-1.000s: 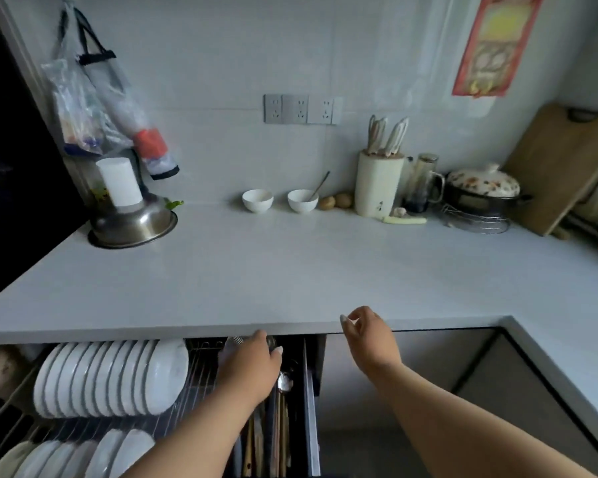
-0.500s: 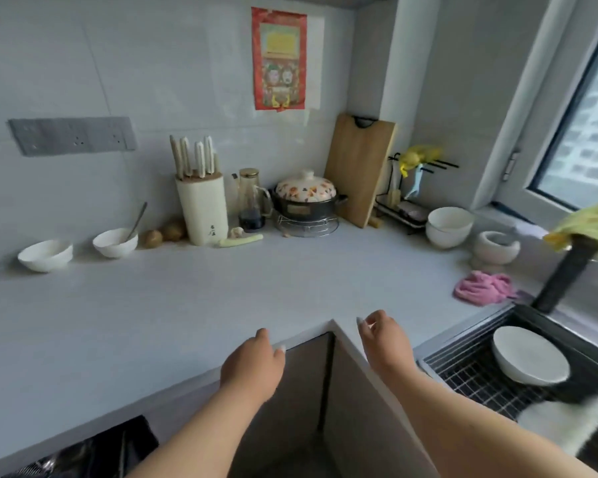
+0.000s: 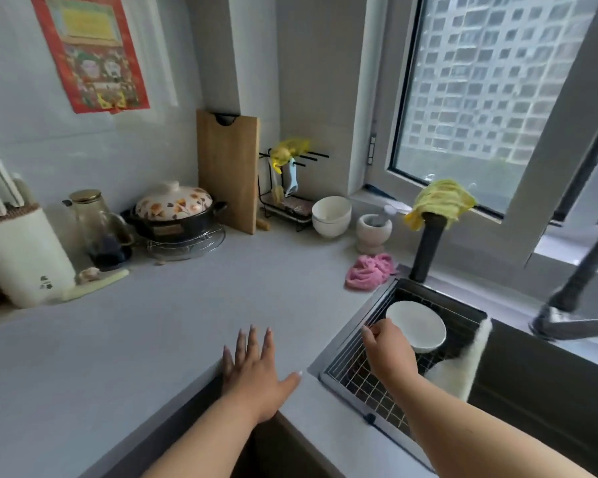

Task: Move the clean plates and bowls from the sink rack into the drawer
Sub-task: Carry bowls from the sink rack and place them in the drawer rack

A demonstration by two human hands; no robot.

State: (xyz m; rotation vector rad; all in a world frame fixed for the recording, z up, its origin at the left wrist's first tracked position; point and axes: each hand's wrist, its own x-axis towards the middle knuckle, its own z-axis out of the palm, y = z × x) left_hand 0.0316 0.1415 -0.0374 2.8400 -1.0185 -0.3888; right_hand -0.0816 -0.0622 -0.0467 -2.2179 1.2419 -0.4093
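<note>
Head view: a white bowl (image 3: 416, 326) lies in the wire sink rack (image 3: 370, 384), which is set into the sink at the right end of the grey counter (image 3: 135, 332). The bowl is round, so it has no long axis; it sits tilted, its broad white face turned up and toward the camera, its lower edge down against the wire at the side nearer the camera. Whether that face is the hollow or the base cannot be told.

The right hand (image 3: 389, 350) hovers over the rack just left of the bowl, its fingers (image 3: 368, 331) curled together and bent toward the bowl's near-left rim. Whether they touch the rim cannot be told; they do not visibly clamp anything. The left hand (image 3: 256, 370) lies palm down at the counter's front edge, fingers spread apart and pointing away from the person, thumb out to the right, holding nothing.

A white cloth (image 3: 463, 367) hangs over the rack's far right side. Behind the sink stands a black tap post capped with a yellow cloth (image 3: 441, 201); a pink cloth (image 3: 370, 267) lies on the counter just beside the sink's back-left corner. Further back are stacked white bowls (image 3: 331, 215), a stone mortar (image 3: 373, 232), a wooden cutting board (image 3: 228, 170) leaning on the wall, a flower-lidded pot (image 3: 175, 212) and a knife block (image 3: 18, 253).
</note>
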